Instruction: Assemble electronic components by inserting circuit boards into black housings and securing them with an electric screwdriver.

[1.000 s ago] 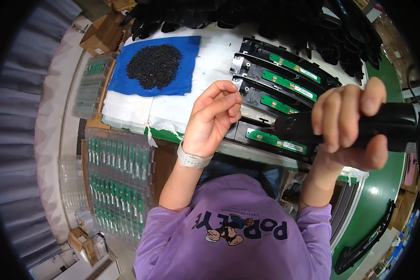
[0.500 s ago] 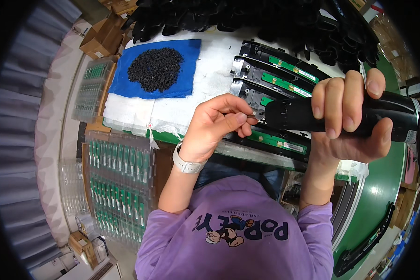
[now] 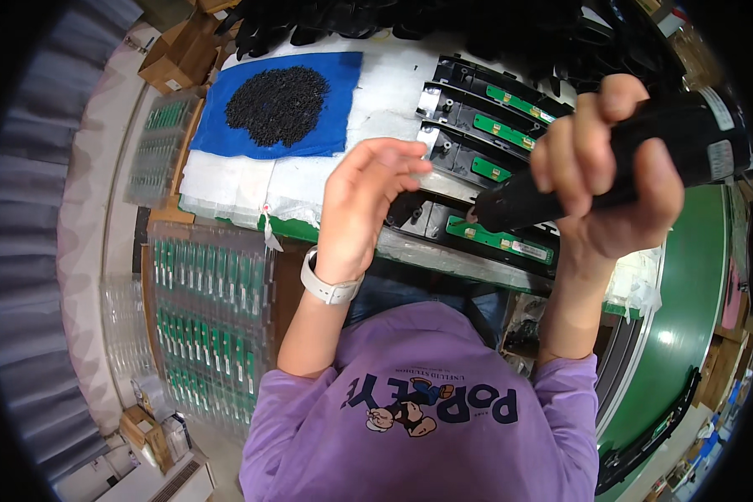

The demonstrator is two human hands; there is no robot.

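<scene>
My right hand is wrapped round a black electric screwdriver, held slanting down to the left. Its tip meets or hovers just over the green circuit board in the nearest black plastic strip; contact is hard to tell. My left hand hovers left of the strips, fingers loosely bent and apart, with nothing visible in them. Behind the nearest strip, several similar black strips with green boards lie in a row. A heap of tiny black screws rests on a blue cloth at the far left.
Black plastic parts are piled along the table's far side. Clear trays of green boards stand at my left, below the table edge. A cardboard box sits at far left. Another black strip lies on the green surface at right.
My left hand has drawn back from the screwdriver's tip, its pinch loosened. The screwdriver in my right hand has tilted and come down onto or close to the nearest strip's board.
</scene>
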